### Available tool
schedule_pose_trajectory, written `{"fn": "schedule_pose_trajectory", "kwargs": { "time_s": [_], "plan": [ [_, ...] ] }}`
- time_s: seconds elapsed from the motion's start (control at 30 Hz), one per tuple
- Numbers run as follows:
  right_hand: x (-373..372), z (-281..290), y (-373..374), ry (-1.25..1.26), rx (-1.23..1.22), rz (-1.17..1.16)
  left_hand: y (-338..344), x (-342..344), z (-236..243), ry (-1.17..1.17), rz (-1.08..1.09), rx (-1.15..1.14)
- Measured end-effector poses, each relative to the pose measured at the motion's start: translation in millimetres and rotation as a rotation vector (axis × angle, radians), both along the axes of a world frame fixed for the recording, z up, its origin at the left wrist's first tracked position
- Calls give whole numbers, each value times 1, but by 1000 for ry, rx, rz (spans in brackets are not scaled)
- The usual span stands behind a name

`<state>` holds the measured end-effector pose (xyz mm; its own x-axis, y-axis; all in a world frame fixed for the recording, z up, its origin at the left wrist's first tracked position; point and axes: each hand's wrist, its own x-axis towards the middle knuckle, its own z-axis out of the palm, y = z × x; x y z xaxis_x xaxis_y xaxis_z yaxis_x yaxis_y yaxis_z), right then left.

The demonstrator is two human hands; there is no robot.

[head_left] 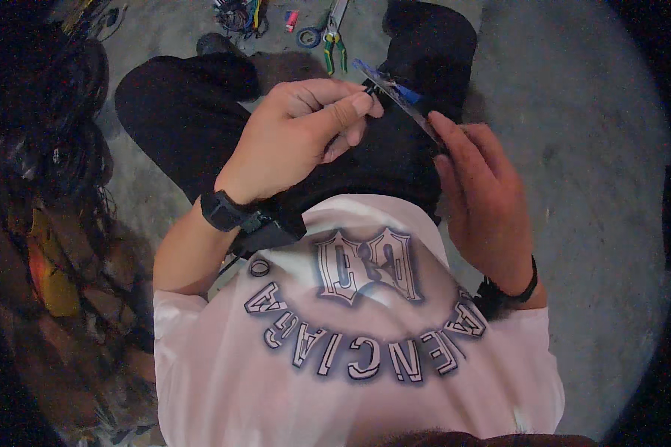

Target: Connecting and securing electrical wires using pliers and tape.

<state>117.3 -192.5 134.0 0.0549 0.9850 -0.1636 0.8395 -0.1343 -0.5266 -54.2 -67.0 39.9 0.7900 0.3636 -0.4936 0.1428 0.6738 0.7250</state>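
My left hand is closed, with thumb and forefinger pinching a small black piece whose kind I cannot make out. The piece is right beside a thin, flat board, seen nearly edge-on and tilted, with blue parts on its far side. Gripping the near right end of that board is my right hand, fingers on one side and thumb on the other. Both hands are above my lap, over black trousers. Whether the black piece touches the board cannot be told.
Beyond my legs on the grey floor lie green-handled pliers, a dark tape roll, a small red item and a wire bundle. Black cable coils and a brown pile line the left.
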Motion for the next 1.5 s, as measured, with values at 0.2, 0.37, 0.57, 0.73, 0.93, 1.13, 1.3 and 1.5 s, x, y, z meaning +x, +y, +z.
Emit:
{"fn": "schedule_pose_trajectory", "kwargs": {
  "time_s": [0.2, 0.37, 0.57, 0.73, 0.93, 1.13, 1.3, 1.5],
  "plan": [
    [-17, -34, 9, -50, -19, 28, 12, -10, -31, 29, 50, 34],
    [-49, -59, -6, -170, 36, 59, -4, -44, -47, 47, 21, 64],
    [-39, -51, -46, -161, 10, 77, -46, -29, -30, 77, 30, 64],
    [6, -27, -56, -153, 48, 58, -55, 14, -2, 109, 29, 55],
    [18, -29, -42, -202, 20, 46, -46, 29, -9, 28, 44, 48],
    [20, -23, -33, -316, -52, 70, -48, 41, -11, 96, 63, 317],
    [31, -31, -17, -437, -17, 128, -32, 55, -17, 132, 87, 189],
    [27, -31, -16, -416, -46, 128, -39, 55, -11, 174, 91, 375]
  ]
}}
